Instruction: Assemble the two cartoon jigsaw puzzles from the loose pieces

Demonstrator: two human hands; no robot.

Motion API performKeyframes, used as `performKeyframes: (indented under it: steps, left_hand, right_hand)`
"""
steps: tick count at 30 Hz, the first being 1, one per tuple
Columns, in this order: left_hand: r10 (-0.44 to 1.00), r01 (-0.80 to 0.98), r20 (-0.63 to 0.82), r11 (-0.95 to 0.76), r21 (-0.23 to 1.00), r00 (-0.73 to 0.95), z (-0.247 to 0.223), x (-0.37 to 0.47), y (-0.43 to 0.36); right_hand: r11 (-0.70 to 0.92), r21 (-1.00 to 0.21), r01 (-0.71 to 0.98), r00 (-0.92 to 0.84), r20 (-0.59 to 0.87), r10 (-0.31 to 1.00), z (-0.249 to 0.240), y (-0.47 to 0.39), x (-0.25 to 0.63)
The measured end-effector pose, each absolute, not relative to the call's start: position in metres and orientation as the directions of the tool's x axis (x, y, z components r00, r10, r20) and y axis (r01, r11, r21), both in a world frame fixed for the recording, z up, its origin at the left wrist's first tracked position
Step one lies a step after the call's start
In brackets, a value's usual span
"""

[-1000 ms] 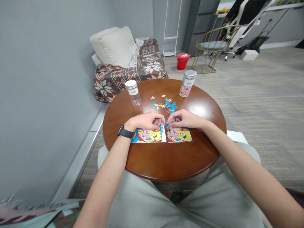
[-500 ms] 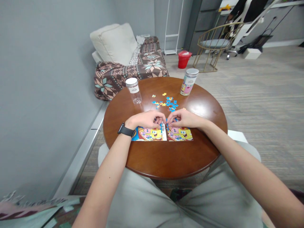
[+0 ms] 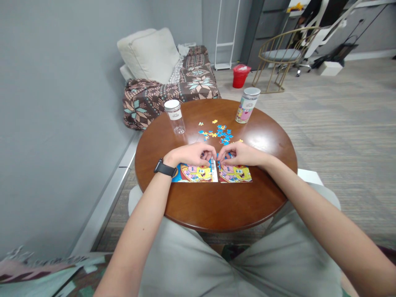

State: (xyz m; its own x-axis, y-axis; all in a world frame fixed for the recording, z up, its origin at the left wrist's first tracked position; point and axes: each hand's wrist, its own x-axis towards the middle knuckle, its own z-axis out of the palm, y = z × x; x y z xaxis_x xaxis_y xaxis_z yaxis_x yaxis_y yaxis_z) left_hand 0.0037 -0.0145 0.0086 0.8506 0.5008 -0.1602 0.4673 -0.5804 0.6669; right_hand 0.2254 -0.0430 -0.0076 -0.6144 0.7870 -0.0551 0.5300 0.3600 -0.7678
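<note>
My left hand (image 3: 194, 154) rests over a printed cartoon picture card (image 3: 198, 175), fingers curled toward the thumb. What its fingertips hold, if anything, is hidden. My right hand (image 3: 239, 153) bends over a partly covered jigsaw puzzle (image 3: 236, 175) with the same yellow and pink cartoon picture. Its fingers close at the puzzle's upper left edge, where a bit of blue shows. Both hands' fingertips nearly meet above the narrow gap between card and puzzle. Beyond them lie loose jigsaw pieces (image 3: 223, 133), mostly blue, some yellow.
On the round brown table (image 3: 213, 206), a clear jar (image 3: 176, 117) with a silver-rimmed lid stands back left. A cartoon-printed jar (image 3: 246, 108) stands back right. Behind are a covered couch (image 3: 198, 84), a red bin (image 3: 240, 77) and a gold-framed chair (image 3: 280, 55).
The view has shifted very slightly. Both hands stay at nearly the same place over the card and puzzle, with only tiny finger movement.
</note>
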Motion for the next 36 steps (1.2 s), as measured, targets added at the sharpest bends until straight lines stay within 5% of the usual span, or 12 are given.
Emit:
performKeyframes:
  steps: [36]
  left_hand:
    - [0.502, 0.468, -0.170, -0.556, 0.687, 0.848, 0.0092, 0.0039, -0.0147]
  right_hand:
    - [0.367, -0.767, 0.527, -0.632, -0.064, 0.772, -0.0080, -0.0418, 0.2267]
